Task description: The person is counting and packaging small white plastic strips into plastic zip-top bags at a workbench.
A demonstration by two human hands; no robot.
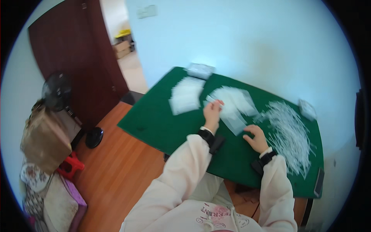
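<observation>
My left hand (211, 115) is closed, its fingertips pinching the edge of a thin, clear plastic bag at the near side of a fanned pile of translucent bags (235, 98). One flat clear bag (235, 124) reaches from that pile toward my right hand. My right hand (256, 139) rests just beside this bag's corner, thumb and fingers apart, with nothing seen between them. To the right of it spreads a large heap of thin white strands (290, 137). Left of my left hand lies an overlapping stack of white, flat packets (186, 94).
The green table (150, 120) has a clear-wrapped bundle (200, 71) at its far edge and a smaller wrapped pack (307, 110) at the right. A phone (319, 181) lies at the right edge. Left on the floor stand a black fan (57, 92) and a red stool (71, 165).
</observation>
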